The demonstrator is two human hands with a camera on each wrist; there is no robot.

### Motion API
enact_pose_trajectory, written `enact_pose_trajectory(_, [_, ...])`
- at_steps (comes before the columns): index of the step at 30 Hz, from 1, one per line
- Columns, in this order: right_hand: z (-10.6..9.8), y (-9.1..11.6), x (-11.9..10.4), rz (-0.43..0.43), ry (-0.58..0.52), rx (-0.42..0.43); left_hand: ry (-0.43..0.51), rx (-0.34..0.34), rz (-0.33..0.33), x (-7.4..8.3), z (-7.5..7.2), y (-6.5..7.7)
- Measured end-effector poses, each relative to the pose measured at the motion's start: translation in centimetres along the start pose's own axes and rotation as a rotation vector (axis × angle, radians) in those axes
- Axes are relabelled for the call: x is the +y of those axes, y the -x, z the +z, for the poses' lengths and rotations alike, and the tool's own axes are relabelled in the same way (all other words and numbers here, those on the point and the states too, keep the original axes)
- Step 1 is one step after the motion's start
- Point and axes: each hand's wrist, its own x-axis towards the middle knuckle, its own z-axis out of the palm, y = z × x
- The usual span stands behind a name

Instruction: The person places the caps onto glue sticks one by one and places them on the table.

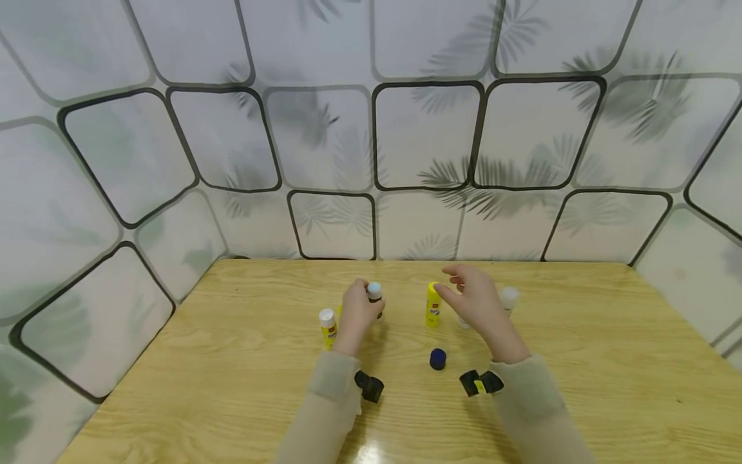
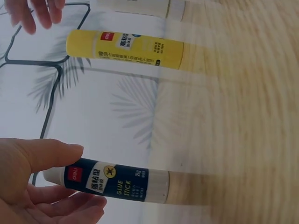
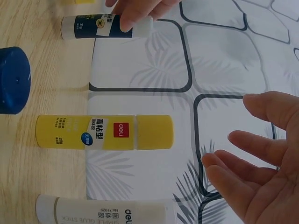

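My left hand [image 1: 355, 314] pinches a dark blue glue stick [image 2: 119, 182] with a pale cap, thumb on one side and fingers on the other. The stick stands upright, its white base down at the wooden table. To its right, a fully yellow glue stick [image 1: 433, 308] stands upright with its cap on. Just right of that and above it, my right hand [image 1: 478, 306] is held with fingers spread and relaxed, with nothing in its grasp. In the right wrist view, a gap shows between its fingertips [image 3: 212, 161] and the yellow stick's cap.
A dark blue cap [image 1: 437, 359] lies nearer me on the table. A white glue stick [image 3: 107, 211] stands partly behind my right hand, and another white-capped one [image 1: 509, 296] is farther right. Left of my left hand stands a yellow glue stick with white cap [image 1: 328, 325]. A patterned curtain [image 1: 324, 148] borders the table.
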Motion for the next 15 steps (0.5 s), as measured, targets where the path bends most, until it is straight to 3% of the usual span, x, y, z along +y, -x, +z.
enact_pose_trajectory(15, [-0.05,0.04,-0.14,-0.002,-0.002,-0.012,-0.068,-0.004,0.038,-0.93,0.21,-0.21])
